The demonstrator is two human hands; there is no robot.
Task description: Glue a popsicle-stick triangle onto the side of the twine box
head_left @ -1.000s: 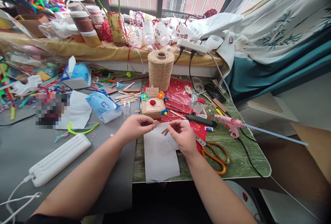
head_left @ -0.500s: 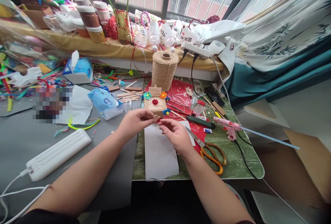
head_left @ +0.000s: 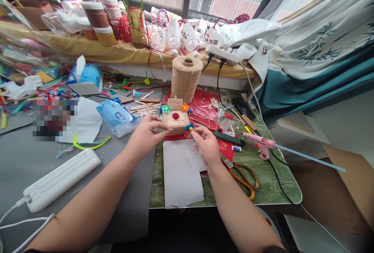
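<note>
A small box wrapped in twine stands on the red sheet. Its top is of wooden sticks, with a red flower in the middle, and it bears a little sign. Turquoise, orange and blue flowers sit at its corners. My left hand is at the box's front left corner, fingers stretched and slightly apart; whether they touch it I cannot tell. Beside the blue flower, my right hand has thumb and fingers pinched near a tiny brownish piece, too small to name. White paper lies below both hands.
Behind the box stands a twine spool. Scissors, a green-handled tool and a pink glue gun lie at right. Wooden sticks, a wipes pack and a white power strip are at left.
My hands, close together over the paper before, have moved apart to either side of the box front. The small round piece at my left fingertips no longer shows there. The view has shifted slightly.
</note>
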